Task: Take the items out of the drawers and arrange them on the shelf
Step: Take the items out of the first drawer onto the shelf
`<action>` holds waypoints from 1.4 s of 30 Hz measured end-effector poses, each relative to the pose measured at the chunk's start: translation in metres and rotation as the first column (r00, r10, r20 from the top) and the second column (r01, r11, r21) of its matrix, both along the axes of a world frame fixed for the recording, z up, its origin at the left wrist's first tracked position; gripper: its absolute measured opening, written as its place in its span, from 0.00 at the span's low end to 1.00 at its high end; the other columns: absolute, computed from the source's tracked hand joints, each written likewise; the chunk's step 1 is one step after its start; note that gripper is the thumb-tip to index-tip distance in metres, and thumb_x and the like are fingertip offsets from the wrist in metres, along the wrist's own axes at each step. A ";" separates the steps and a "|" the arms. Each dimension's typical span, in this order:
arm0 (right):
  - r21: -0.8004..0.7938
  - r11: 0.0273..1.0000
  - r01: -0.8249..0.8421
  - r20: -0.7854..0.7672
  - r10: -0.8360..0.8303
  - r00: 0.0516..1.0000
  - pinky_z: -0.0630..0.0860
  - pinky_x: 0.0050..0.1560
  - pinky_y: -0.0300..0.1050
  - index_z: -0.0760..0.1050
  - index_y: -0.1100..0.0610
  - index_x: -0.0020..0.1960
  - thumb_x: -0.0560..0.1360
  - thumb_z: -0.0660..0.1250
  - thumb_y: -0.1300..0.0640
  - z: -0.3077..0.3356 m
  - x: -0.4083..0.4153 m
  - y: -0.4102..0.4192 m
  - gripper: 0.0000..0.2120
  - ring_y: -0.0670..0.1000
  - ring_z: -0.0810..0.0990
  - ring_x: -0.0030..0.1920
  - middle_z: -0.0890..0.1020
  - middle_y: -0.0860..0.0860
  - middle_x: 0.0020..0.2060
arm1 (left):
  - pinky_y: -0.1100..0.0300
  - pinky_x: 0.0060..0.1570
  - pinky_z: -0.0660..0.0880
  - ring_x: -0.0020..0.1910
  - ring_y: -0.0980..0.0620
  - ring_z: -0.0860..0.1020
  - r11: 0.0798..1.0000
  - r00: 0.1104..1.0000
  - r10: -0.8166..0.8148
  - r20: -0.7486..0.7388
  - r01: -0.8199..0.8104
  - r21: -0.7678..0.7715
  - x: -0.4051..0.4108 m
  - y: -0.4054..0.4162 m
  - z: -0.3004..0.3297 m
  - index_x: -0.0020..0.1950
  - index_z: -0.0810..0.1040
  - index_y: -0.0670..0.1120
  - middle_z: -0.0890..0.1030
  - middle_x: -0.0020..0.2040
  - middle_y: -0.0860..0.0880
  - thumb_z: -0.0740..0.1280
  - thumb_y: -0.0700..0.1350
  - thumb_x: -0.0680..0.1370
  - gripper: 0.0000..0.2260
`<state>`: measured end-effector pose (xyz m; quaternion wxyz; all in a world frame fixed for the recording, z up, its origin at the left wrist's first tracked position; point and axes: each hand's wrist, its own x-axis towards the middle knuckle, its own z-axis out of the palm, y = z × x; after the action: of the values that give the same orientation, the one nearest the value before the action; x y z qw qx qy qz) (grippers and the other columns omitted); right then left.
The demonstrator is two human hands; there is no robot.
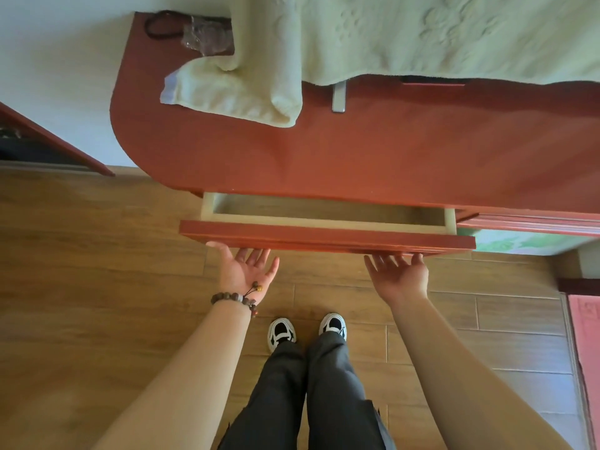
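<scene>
A red-brown drawer (324, 237) under the desk top (357, 151) is pulled out a short way, and the strip of its pale inside that shows holds nothing visible. My left hand (245, 271), palm up with a bead bracelet at the wrist, has its fingertips under the drawer front near the left end. My right hand (401, 276) reaches under the front near the right end with fingers spread. Neither hand holds an item.
A pale green towel (357, 37) drapes over the back of the desk. A crumpled clear bag (207, 35) and a dark cord (162, 26) lie at the back left corner. A silver bar (338, 97) lies by the towel. My legs and shoes (306, 329) stand on wooden flooring.
</scene>
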<state>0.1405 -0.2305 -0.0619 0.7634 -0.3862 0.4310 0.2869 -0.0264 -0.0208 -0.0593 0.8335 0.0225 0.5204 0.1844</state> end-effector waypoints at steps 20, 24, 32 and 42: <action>0.028 0.999 -0.028 -0.040 0.029 0.999 0.67 0.64 0.57 0.67 0.56 0.69 0.82 0.51 0.44 0.004 -0.093 -0.080 0.23 0.59 0.73 0.65 0.74 0.58 0.64 | 0.45 0.51 0.72 0.65 0.46 0.71 0.995 0.990 0.098 -0.101 -0.099 -0.005 -0.086 -0.084 0.007 0.70 0.65 0.46 0.71 0.65 0.44 0.56 0.76 0.68 0.42; 0.014 0.999 -0.037 -0.040 0.037 0.999 0.67 0.65 0.57 0.66 0.56 0.70 0.82 0.51 0.45 0.006 -0.100 -0.085 0.22 0.59 0.72 0.66 0.73 0.58 0.66 | 0.45 0.52 0.72 0.62 0.46 0.73 0.994 0.987 0.106 -0.123 -0.107 0.005 -0.092 -0.092 0.009 0.67 0.68 0.45 0.73 0.63 0.45 0.57 0.76 0.67 0.41; -0.019 0.999 -0.029 -0.052 0.028 0.998 0.63 0.69 0.56 0.65 0.55 0.71 0.82 0.49 0.45 0.006 -0.124 -0.096 0.23 0.59 0.69 0.69 0.72 0.57 0.67 | 0.46 0.50 0.71 0.60 0.47 0.73 0.996 0.985 0.091 -0.148 -0.087 0.033 -0.112 -0.106 0.006 0.65 0.68 0.46 0.73 0.62 0.45 0.56 0.74 0.69 0.38; 0.010 1.000 -0.020 -0.088 0.021 0.996 0.64 0.67 0.57 0.68 0.56 0.67 0.81 0.47 0.54 0.004 -0.157 -0.110 0.20 0.59 0.72 0.64 0.74 0.57 0.64 | 0.44 0.48 0.72 0.55 0.47 0.75 0.999 0.991 0.047 -0.124 -0.045 0.021 -0.144 -0.115 0.007 0.53 0.73 0.44 0.76 0.53 0.46 0.55 0.66 0.76 0.26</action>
<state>-0.0168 -0.3407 -0.0578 0.7425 -0.3741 0.4587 0.3136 -0.1705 -0.1353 -0.0527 0.7946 0.0295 0.5701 0.2064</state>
